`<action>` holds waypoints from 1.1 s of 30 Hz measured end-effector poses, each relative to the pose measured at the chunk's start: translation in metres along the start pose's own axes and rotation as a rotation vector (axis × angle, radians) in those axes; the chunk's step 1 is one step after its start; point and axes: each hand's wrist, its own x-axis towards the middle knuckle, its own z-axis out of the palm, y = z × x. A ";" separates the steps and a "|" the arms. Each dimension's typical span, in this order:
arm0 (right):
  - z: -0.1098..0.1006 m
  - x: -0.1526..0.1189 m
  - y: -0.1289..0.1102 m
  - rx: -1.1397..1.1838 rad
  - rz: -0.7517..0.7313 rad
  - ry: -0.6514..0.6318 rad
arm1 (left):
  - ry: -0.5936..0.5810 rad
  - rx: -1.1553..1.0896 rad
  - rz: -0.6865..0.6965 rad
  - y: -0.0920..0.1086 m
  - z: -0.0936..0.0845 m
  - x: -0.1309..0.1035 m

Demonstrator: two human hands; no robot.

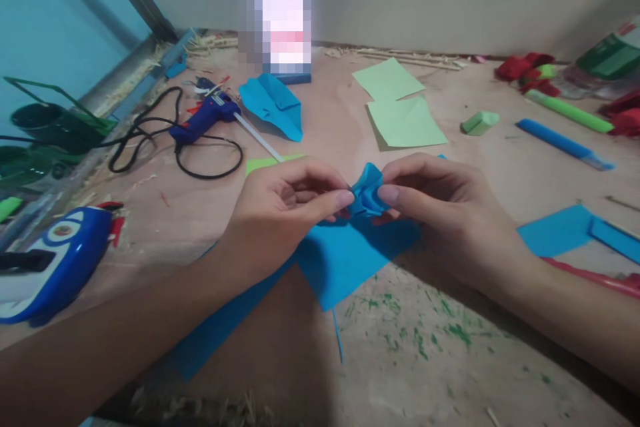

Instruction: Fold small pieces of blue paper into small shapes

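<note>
Between my two hands is a small piece of folded blue paper (367,192), curled and creased into a flower-like shape. My left hand (295,203) pinches its left side between thumb and fingers. On its right side, the thumb and fingers of my right hand (440,197) press the paper as well. Flat blue paper sheets (345,260) lie on the table below my hands. A thin blue paper strip (339,337) lies in front of them. Some of the fingertips are hidden behind the folded piece.
A blue glue gun (205,117) with a looped black cord lies at the left. Crumpled blue paper (275,103) and light green sheets (407,121) lie farther back. A blue-white device (65,260) sits at left; a blue marker (560,140) and a bottle (607,57) are at right.
</note>
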 end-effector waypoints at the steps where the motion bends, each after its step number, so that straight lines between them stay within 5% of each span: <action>1: 0.000 0.000 0.000 0.008 0.006 -0.002 | 0.000 0.000 0.001 0.000 0.000 0.000; 33: 0.010 -0.005 -0.004 -0.019 0.138 0.051 | -0.054 0.232 0.088 -0.006 0.000 -0.006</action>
